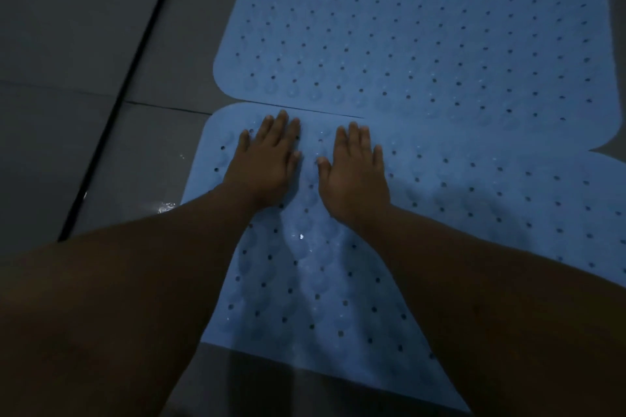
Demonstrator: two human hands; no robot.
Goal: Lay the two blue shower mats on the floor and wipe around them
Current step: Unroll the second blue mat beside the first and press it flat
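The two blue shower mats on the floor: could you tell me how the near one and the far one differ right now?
The near mat has both the left hand and right hand pressed flat on it; the far mat is untouched. Arms hide part of the near mat, while the far mat shows almost whole. Their edges meet, overlapping at right. Both are blue, perforated, round-cornered.

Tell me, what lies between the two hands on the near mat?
Only bare near mat with its holes lies between the left hand and right hand, in the head view.
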